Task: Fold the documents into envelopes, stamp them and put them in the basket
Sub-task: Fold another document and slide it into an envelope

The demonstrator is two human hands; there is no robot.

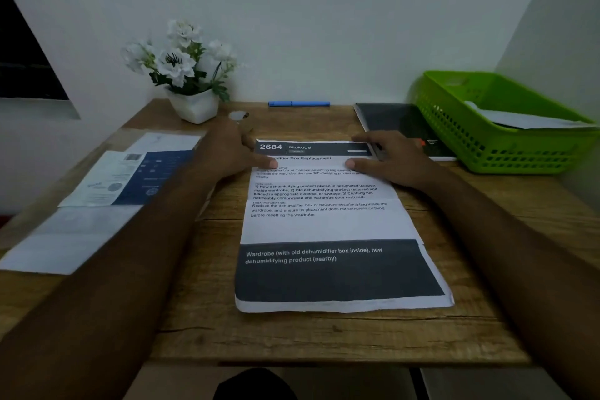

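I am pressing both hands, left [232, 153] and right [391, 157], fingers spread flat, on the document's [328, 224] far edge on the tabletop [324, 331]; uneven pull risks a skewed fold.

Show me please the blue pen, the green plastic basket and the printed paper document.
blue pen [299, 103], head view, middle of barrel
green plastic basket [496, 153], head view, front wall
printed paper document [328, 224], head view, blank white area
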